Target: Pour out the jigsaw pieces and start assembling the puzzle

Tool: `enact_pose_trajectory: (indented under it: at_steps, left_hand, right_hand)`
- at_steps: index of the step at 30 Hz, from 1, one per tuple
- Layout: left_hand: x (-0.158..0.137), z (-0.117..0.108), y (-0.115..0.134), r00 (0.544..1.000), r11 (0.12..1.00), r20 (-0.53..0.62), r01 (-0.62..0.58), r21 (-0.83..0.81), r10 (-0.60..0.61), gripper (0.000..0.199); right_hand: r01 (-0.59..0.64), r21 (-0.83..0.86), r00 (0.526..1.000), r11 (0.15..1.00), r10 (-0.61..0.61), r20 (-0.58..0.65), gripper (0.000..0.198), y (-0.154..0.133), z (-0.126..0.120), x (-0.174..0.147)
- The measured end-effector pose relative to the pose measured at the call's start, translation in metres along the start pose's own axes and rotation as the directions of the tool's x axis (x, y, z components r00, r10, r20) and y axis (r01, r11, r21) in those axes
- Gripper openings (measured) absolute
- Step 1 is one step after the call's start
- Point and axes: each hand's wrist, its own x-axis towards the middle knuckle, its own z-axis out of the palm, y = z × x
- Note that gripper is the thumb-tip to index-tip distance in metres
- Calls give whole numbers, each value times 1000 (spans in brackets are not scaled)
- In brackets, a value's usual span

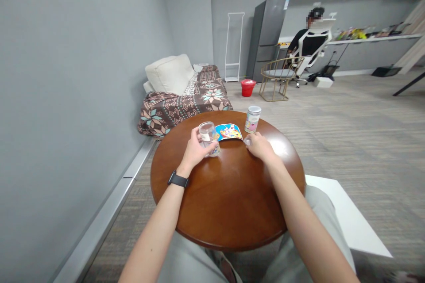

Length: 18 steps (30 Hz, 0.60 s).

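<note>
My left hand [194, 149] is wrapped round a clear jar [207, 129], which stands slightly tilted at the table's far left part. Small colourful pieces show in its lower part, too small to name. In my right hand [260, 146] is a small clear lid [247, 141], pinched low over the tabletop and partly hidden by the fingers. Between the two hands, a little farther back, lies a bright picture card [229, 131] with a blue ground. Just beyond my right hand stands a printed can [253, 119] with a pale top.
All this is on a round brown wooden table [229, 199]. Past it are a patterned sofa cover [186, 108], a red bucket [247, 88] and a gold-framed chair [279, 75]. A person [299, 40] sits in a white office chair farther off. A grey wall [83, 75] runs along the left.
</note>
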Motion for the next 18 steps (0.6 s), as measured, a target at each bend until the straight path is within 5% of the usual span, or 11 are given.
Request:
enact_pose_trajectory:
  at_steps: [8, 12, 14, 18]
  left_hand:
    - [-1, -2, 3, 999, 999, -11, -36, 27, 37, 66]
    - [-2, -3, 2, 997, 996, -9, -71, 46, 72, 67]
    - [-2, -3, 2, 998, 995, 6, -70, 74, 70, 67]
    - [-3, -3, 5, 997, 986, 35, -77, 149, 73, 69]
  right_hand:
    - [-28, 62, 999, 998, 29, -27, 43, -3, -4, -4]
    - [-21, 240, 976, 971, 71, -204, 46, -14, -12, -5]
    - [89, 421, 951, 903, 49, -306, 41, -23, -18, -4]
    - [378, 683, 903, 626, -88, -420, 39, -46, -24, -8]
